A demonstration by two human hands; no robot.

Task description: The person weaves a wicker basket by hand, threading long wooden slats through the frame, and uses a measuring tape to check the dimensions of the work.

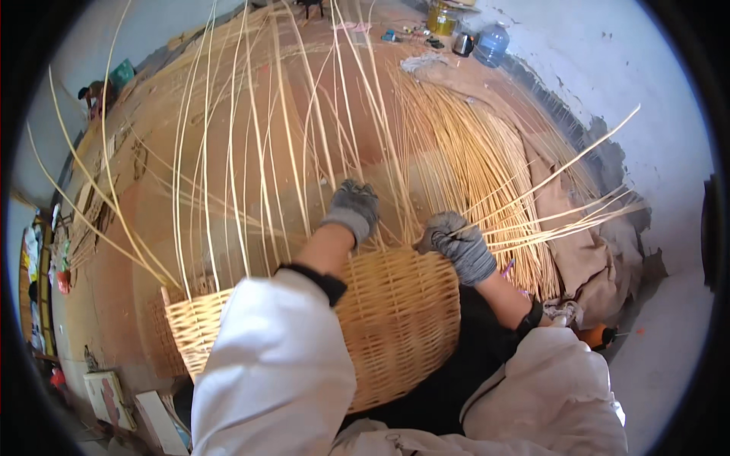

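Observation:
A half-woven wicker basket (399,323) rests on its side across my lap, its long upright rods (245,144) fanning away from its far edge. I wear grey knit gloves. My left hand (354,209) is above that edge, its fingers curled closed among the uprights; what lies inside them is mostly hidden. At the basket's right corner, my right hand (460,247) is closed around wicker rods, close against the weave. Several loose rod ends (566,220) stick out to the right beyond this hand.
A large pile of rods (475,152) lies on the floor to the right, beside crumpled brown cloth (585,262). An orange-handled tool (597,337) is near my right arm. A water jug (492,44) and kettle (463,44) stand far right. Another person (95,97) crouches far left.

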